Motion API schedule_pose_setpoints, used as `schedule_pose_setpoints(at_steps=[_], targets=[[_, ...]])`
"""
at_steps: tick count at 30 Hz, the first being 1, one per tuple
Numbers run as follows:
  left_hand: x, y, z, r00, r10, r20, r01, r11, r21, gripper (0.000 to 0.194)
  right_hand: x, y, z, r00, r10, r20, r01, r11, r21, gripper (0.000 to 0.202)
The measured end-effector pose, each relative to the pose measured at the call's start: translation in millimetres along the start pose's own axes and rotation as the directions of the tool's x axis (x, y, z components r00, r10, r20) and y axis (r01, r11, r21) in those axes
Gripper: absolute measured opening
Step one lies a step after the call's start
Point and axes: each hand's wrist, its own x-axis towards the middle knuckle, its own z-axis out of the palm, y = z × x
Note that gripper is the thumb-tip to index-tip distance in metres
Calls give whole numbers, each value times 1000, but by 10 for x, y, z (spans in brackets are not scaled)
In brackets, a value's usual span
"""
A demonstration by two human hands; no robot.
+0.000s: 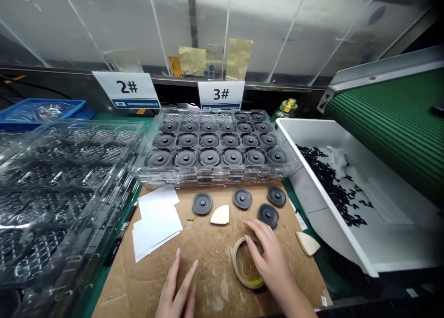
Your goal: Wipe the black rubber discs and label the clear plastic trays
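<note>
My left hand is over the cardboard sheet at the bottom, fingers apart, holding nothing. A nearly used-up roll of tape lies on the cardboard, and my right hand grips its right side, hiding that part of the rim. Yellow shows inside the ring. Beyond the hands are several dark grey rounded discs with a small central post: one disc on the left, another in the middle, and a disc just past my right fingertips. A cream wedge-shaped pad lies among them.
A clear compartment tray holding rows of grey discs stands behind the cardboard. White paper sheets lie left, beside stacked clear trays. At right are a second cream wedge, a white bin of small black parts and a green ribbed surface.
</note>
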Motion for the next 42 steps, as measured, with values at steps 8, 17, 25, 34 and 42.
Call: schedule_pose_setpoints(at_steps=[8, 17, 25, 34, 42], targets=[[606, -409, -266, 1000, 1, 2, -2, 929, 370, 51, 103, -119, 25, 991, -99, 91, 88, 988, 126, 27], [644, -542, -183, 996, -79, 48, 47, 879, 475, 46, 158, -112, 60, 991, -99, 90, 85, 986, 145, 27], [662, -549, -203, 994, -69, 81, 28, 902, 430, 48, 104, -46, -10, 994, -95, 62, 85, 986, 142, 28], [677, -507, -202, 992, -99, 83, 57, 912, 406, 44, 681, -459, 362, 983, -41, 180, 50, 998, -46, 69], [689, -485, -217, 995, -91, 39, 71, 925, 372, 39, 992, -605, 499, 950, -144, 276, 174, 981, -85, 63]])
